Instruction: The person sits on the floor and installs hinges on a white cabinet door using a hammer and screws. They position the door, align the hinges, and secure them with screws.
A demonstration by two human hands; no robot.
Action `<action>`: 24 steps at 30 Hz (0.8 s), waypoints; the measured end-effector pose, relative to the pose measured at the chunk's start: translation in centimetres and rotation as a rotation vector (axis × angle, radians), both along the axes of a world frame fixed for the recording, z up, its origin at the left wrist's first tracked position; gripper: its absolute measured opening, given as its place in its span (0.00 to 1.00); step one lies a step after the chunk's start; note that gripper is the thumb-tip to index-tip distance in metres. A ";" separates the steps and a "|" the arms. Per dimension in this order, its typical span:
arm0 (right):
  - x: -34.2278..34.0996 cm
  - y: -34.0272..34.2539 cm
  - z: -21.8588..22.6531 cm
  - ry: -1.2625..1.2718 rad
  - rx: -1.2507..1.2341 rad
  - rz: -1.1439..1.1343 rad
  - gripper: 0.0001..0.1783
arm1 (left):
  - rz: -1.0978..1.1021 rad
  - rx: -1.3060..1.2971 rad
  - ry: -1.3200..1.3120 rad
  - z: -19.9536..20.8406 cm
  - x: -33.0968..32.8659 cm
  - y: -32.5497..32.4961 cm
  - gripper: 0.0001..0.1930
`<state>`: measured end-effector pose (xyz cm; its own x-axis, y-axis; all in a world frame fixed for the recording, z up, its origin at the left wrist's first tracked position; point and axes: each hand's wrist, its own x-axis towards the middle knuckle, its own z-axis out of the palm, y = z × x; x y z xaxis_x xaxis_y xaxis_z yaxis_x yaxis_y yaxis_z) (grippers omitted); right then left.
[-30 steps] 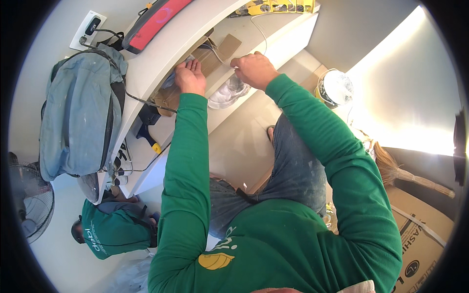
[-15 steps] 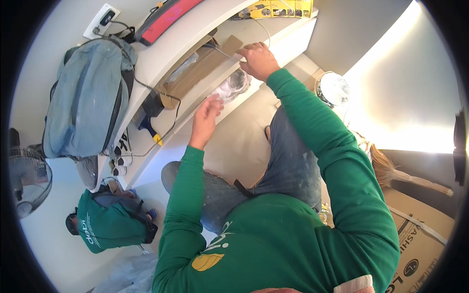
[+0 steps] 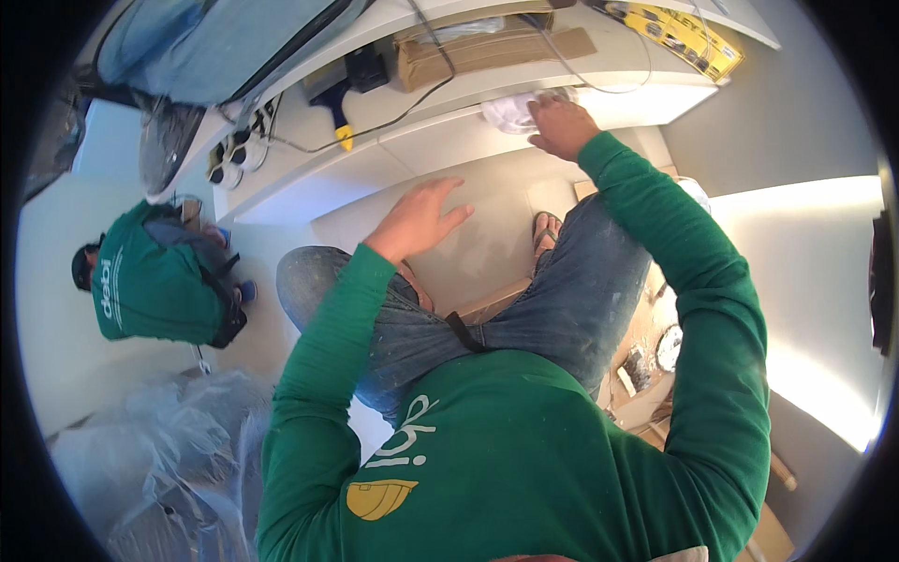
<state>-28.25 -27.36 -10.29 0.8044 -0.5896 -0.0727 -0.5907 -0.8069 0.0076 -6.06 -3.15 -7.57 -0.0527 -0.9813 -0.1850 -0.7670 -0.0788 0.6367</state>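
My left hand (image 3: 421, 221) is held out over the space between my knees and the white cabinet, fingers spread, with nothing in it. At the front of the low drawer or ledge, my right hand (image 3: 564, 129) reaches onto a crumpled white bundle (image 3: 508, 113). Its fingers curl over the bundle's right end, with the thumb lower down; the fingertips are partly hidden. Whether the bundle is cloth or plastic I cannot tell. Above it, an open cardboard box (image 3: 440, 58) lies on the shelf, with a thin cable (image 3: 562, 58) near it.
A blue-and-yellow-handled brush (image 3: 334, 110), shoes (image 3: 239, 155) and a yellow package (image 3: 684, 37) stand on the shelf. A co-worker (image 3: 164, 272) in green crouches at left. Plastic sheeting (image 3: 178, 459) lies lower left. Small tools (image 3: 637, 370) are beside my right leg.
My view has shifted, so the cabinet sits higher. My right hand has come from the drawer's upper edge onto the white bundle. My left hand has drawn back from beside it.
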 end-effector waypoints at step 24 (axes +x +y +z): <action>-1.9 -5.7 -3.9 -0.072 -0.221 0.201 0.25 | 1.086 -0.095 0.270 -1.4 16.8 30.3 0.35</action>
<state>-30.14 -33.10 -14.18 0.9051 -0.4131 0.1007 -0.4245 -0.8912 0.1597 10.74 27.16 -8.93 0.8122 -0.5410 -0.2184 -0.1576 -0.5638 0.8107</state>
